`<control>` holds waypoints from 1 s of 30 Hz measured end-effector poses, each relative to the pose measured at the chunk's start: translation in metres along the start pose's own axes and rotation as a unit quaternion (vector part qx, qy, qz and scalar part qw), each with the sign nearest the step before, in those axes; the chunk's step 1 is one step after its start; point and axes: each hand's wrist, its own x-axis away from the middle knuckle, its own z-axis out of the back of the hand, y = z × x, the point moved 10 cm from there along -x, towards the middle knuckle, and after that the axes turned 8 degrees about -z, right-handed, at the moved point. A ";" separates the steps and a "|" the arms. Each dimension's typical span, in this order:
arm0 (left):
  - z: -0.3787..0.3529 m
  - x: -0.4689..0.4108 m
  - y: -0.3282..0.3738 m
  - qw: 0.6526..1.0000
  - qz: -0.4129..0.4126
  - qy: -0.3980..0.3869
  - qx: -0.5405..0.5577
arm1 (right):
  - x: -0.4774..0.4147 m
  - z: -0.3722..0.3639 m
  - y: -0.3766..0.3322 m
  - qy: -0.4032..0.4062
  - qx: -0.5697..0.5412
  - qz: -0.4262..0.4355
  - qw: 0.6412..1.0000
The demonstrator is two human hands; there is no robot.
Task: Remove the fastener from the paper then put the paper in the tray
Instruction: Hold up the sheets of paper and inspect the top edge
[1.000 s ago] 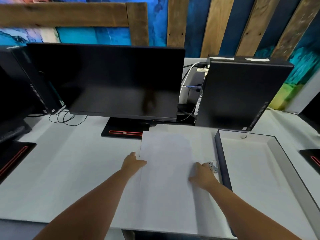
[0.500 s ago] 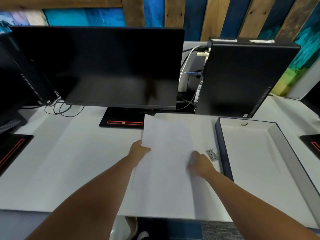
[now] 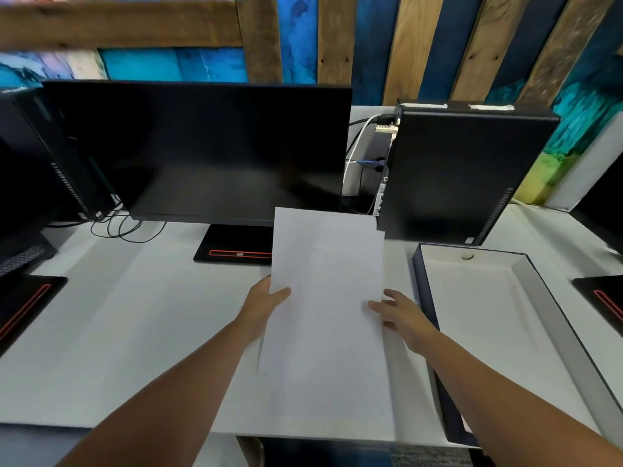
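- Nearest the camera, two bare forearms reach out over the white desk [image 3: 111, 332], one to each side of the paper [image 3: 325, 298].
- The left hand [image 3: 261, 303] pinches the paper's left edge, thumb on top and fingers underneath; this is the grip that carries the sheets, which stand raised off the desk with the far end tilted up.
- The right hand [image 3: 403, 315] lies at the paper's right edge with fingers loosely spread; it looks more like a steadying touch than a grip, though motion blur there makes it hard to tell whether anything is pinched.
- No fastener is visible on the paper. The right hand covers the strip of desk between paper and tray, so where the fastener lies cannot be told.
- Just right of that hand sits the tray [image 3: 426, 318], a dark-walled open box with a pale floor, close enough that a short sideways carry should land the paper in it.
- Farther back stand the monitor [image 3: 202, 150] and a black computer tower [image 3: 465, 170].
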 end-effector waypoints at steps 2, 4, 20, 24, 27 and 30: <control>-0.003 0.003 0.010 0.999 -0.003 -0.017 0.034 | 0.010 -0.010 -0.013 -0.055 -0.039 0.008 0.998; -0.006 0.005 0.022 0.998 -0.011 -0.031 0.059 | 0.022 -0.020 -0.027 -0.092 -0.053 0.021 0.994; -0.006 0.034 0.108 0.986 -0.124 -0.005 0.110 | 0.095 -0.027 -0.092 0.015 -0.089 0.195 0.977; -0.007 0.040 0.096 0.989 -0.108 -0.003 0.104 | 0.099 -0.025 -0.082 0.029 -0.085 0.192 0.977; -0.010 0.043 0.089 0.990 -0.097 -0.010 0.098 | 0.101 -0.025 -0.076 0.032 -0.096 0.187 0.977; -0.014 0.047 0.089 0.992 -0.093 -0.009 0.090 | 0.101 -0.025 -0.075 0.040 -0.098 0.184 0.977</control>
